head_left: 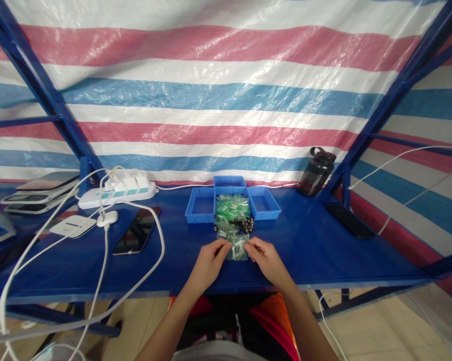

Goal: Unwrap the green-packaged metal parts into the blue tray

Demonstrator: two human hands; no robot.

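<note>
Pinching opposite sides of crinkly translucent plastic bag between left hand and right hand, at near side of smooth blue desk. Just beyond, note small dark shiny pieces, heaped glossy green packets, rectangular open-topped trays.

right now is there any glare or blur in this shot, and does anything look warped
Bright, patchy glare on the striped sheet in the head view; blue posts splaying outward in the head view, likely wide-angle stretch; clear bag soft in the head view, its contents too indistinct to count.
</note>
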